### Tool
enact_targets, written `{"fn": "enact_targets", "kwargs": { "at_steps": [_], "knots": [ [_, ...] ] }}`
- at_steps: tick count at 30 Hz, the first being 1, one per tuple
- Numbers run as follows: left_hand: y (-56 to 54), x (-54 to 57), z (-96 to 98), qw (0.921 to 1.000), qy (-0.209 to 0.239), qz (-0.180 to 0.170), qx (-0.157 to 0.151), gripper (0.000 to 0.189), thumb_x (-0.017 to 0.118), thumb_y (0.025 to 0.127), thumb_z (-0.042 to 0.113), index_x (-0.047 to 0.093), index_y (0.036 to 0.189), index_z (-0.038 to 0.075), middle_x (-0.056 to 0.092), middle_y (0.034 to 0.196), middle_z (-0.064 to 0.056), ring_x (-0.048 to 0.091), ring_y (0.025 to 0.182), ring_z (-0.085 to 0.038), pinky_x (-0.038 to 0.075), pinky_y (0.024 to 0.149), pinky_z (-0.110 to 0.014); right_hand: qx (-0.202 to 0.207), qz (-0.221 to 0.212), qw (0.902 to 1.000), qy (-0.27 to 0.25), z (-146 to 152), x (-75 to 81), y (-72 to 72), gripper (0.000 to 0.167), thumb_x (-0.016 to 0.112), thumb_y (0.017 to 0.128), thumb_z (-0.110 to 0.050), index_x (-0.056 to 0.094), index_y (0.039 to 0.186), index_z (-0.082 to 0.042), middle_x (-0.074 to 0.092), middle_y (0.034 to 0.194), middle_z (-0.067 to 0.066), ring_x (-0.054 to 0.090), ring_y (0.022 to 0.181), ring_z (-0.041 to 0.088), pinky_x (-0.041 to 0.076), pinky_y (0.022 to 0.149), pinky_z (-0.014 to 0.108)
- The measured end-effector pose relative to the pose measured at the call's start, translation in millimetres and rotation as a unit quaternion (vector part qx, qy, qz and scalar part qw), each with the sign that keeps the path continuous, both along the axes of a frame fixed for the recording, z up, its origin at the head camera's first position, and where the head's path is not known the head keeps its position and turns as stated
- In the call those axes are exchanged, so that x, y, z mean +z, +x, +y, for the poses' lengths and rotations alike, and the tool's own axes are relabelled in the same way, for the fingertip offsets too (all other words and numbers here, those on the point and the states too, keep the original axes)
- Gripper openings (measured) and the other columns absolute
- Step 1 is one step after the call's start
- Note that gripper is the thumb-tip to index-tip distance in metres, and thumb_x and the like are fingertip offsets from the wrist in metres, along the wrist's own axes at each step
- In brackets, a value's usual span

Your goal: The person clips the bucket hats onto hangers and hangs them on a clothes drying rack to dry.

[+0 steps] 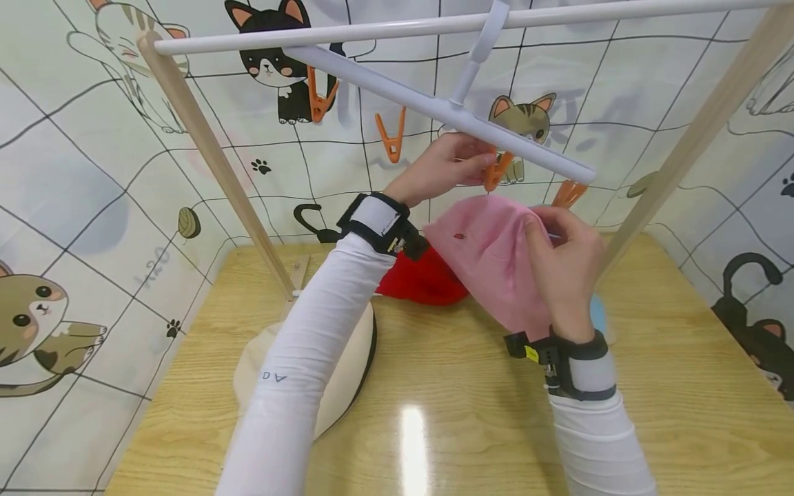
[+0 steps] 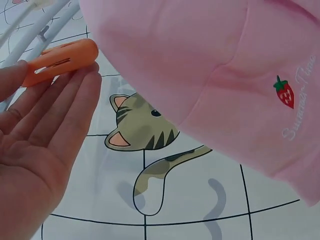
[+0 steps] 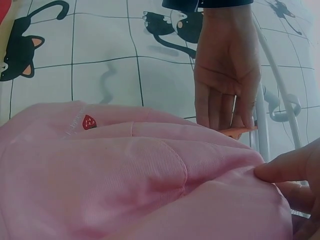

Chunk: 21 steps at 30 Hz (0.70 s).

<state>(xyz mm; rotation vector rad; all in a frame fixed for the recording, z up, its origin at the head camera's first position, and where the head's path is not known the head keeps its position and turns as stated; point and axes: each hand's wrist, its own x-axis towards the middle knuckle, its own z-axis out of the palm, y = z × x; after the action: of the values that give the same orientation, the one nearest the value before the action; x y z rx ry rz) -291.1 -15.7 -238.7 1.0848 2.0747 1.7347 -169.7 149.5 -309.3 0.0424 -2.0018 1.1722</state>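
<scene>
My left hand (image 1: 437, 169) pinches an orange clip (image 1: 494, 173) beneath the tilted white hanger (image 1: 409, 100). In the left wrist view the thumb and fingertips lie on either side of that clip (image 2: 62, 61). Below and to the right, my right hand (image 1: 566, 265) grips the edge of a pink cloth hat (image 1: 486, 258), thumb on the near side and fingers behind. A small strawberry and lettering (image 2: 286, 95) decorate the hat. In the right wrist view its pink fabric (image 3: 125, 170) hangs in folds. Another orange clip (image 1: 569, 193) sits at the hanger's right end, behind the right hand.
The hanger hooks over a white rail (image 1: 384, 29) between wooden posts (image 1: 211, 151). Two more orange clips (image 1: 391, 138) hang toward the left. On the wooden table (image 1: 465, 413) lie a cream hat (image 1: 347, 365), partly behind the left arm, and a red item (image 1: 424, 279). Something light blue (image 1: 597, 315) shows behind the right wrist.
</scene>
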Motion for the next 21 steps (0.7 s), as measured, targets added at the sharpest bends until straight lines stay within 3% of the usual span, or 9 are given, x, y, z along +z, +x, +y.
{"fn": "enact_targets", "kwargs": {
  "at_steps": [12, 18, 21],
  "knots": [
    [2.6, 2.1, 5.9, 0.9999, -0.006, -0.014, -0.003, 0.029, 0.054, 0.097, 0.002, 0.051, 0.125, -0.005, 0.061, 0.109, -0.016, 0.062, 0.102, -0.024, 0.052, 0.085, -0.03, 0.005, 0.001, 1.0, 0.0, 3.1, -1.3, -3.3, 0.021, 0.063, 0.092, -0.013, 0.072, 0.1, 0.004, 0.071, 0.089, 0.014, 0.057, 0.071, -0.007, 0.048, 0.069, 0.012],
    [2.5, 0.1, 8.1, 0.999, 0.006, -0.041, -0.014, 0.03, 0.053, 0.097, 0.002, 0.048, 0.125, -0.007, 0.058, 0.109, -0.018, 0.061, 0.102, -0.027, 0.052, 0.085, -0.03, 0.007, -0.003, 1.0, -0.001, 3.6, -3.3, -3.5, 0.02, 0.063, 0.092, -0.012, 0.072, 0.1, 0.004, 0.071, 0.089, 0.015, 0.057, 0.07, -0.007, 0.047, 0.068, 0.012],
    [1.6, -0.1, 7.2, 0.9981, 0.004, -0.059, -0.015, 0.037, 0.053, 0.098, 0.003, 0.044, 0.134, -0.002, 0.058, 0.115, -0.016, 0.06, 0.104, -0.025, 0.051, 0.086, -0.03, 0.012, -0.007, 0.9999, -0.009, 2.7, -3.7, -2.9, 0.019, 0.064, 0.092, -0.012, 0.073, 0.101, 0.003, 0.071, 0.09, 0.015, 0.057, 0.07, -0.004, 0.046, 0.068, 0.013]
  ]
}}
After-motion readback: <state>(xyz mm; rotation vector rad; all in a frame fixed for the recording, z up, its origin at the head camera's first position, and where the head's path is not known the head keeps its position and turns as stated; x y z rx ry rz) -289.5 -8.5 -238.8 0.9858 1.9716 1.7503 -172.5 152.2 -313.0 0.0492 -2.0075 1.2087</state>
